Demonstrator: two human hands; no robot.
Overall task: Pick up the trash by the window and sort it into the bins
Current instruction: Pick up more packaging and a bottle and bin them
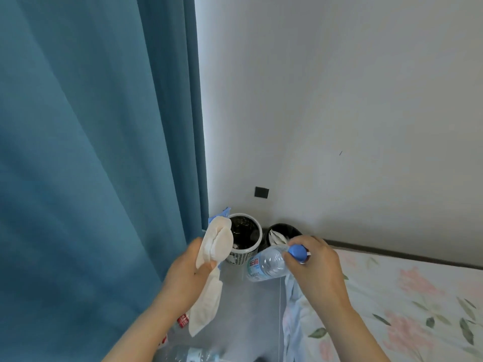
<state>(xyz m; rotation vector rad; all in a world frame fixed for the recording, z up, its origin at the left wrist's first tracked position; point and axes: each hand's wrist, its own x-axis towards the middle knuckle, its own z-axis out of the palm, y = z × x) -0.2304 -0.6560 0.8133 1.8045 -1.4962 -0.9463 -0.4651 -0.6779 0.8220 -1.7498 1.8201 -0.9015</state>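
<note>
Floor, nearest edge: a clear floor bottle [193, 355] lies on its side, blurred. Just above it a red-labelled scrap [183, 320] shows beside the left wrist, partly hidden; cannot tell what it is

Left hand [185, 273]: fingers and thumb curled round a white tissue [211, 270] (paper or cloth, cannot tell). The tissue is gripped about mid-length; one end stands up past the thumb, the other hangs down below the palm. A bit of blue material [222, 214] shows behind its upper end

Right hand [316, 267]: fingers closed on the blue cap [298, 253] of a clear water bottle [266, 265]. The bottle is held in the air, tilted, base pointing left and down, label facing the camera

Right of the hands: bed with a floral sheet [405, 296], its loose edge draping to the grey floor [248, 309]

Beyond the hands, in the corner: white bin [257, 237] with a perforated lower wall and dark inside; black bin [269, 232] just to its right, something white in it. The two stand side by side, close together. The raised tissue end overlaps the white bin's left rim in this view; the bottle overlaps the front of the black bin

Furthest: teal curtain [91, 152] on the left, white wall [339, 100] with a small black plate [261, 192] above the bins
</note>
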